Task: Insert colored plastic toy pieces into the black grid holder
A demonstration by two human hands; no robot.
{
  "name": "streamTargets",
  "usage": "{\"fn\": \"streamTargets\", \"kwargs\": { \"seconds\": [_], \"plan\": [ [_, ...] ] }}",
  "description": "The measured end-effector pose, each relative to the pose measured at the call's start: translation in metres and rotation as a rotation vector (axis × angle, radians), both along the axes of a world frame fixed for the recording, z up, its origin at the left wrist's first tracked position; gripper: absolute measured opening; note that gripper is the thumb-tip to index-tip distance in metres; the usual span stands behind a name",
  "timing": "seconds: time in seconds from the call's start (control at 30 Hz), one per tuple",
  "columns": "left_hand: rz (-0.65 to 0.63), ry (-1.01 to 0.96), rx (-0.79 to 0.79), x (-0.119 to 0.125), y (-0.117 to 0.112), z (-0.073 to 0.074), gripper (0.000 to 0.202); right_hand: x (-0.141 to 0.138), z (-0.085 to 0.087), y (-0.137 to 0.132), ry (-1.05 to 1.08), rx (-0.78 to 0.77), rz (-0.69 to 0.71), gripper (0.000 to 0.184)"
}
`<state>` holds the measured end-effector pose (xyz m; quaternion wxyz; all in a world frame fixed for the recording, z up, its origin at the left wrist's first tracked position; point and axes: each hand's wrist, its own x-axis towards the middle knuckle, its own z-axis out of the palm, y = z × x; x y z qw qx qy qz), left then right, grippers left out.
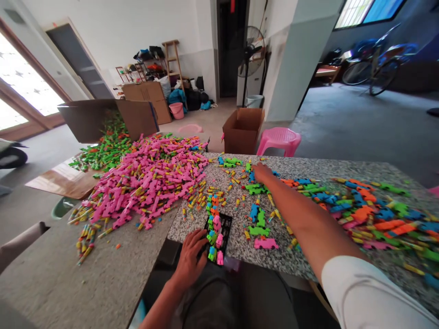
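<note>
My left hand (191, 257) grips the left edge of a black tray (224, 226) at the front edge of the speckled table (308, 167); the tray holds a row of small coloured toy cars (214, 228). My right arm stretches far across the table, and my right hand (262, 172) rests, fingers curled, on loose pieces near a blue piece (252, 176) and a green piece (254, 187). What the right fingers hold is hidden. A pink toy car (265, 243) and green ones (259, 230) lie beside the tray.
A big heap of pink pieces (151, 178) covers the left table, with green pieces (106, 151) spilling from a tipped cardboard box (89, 119). Mixed coloured pieces (370, 210) lie at the right. Beyond stand an open carton (243, 130), a pink stool (279, 139) and a fan (252, 55).
</note>
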<state>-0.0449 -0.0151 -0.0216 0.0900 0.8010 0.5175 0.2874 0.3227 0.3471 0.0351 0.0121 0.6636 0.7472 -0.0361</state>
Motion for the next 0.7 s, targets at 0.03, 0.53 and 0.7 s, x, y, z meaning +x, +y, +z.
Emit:
{"fn": "streamTargets", "kwargs": {
  "seconds": [0.03,0.53,0.7],
  "plan": [
    [0.0,0.0,-0.011,0.0,0.0,0.0,0.038,0.004,-0.003,0.002,-0.017,-0.015,0.016,0.052],
    [-0.009,-0.012,0.029,0.003,0.003,-0.001,0.039,0.024,0.01,-0.042,-0.107,-0.092,0.241,0.038],
    [-0.012,0.001,0.05,-0.001,0.006,-0.008,0.043,0.033,0.019,-0.072,0.017,0.023,0.178,0.03]
  ]
}}
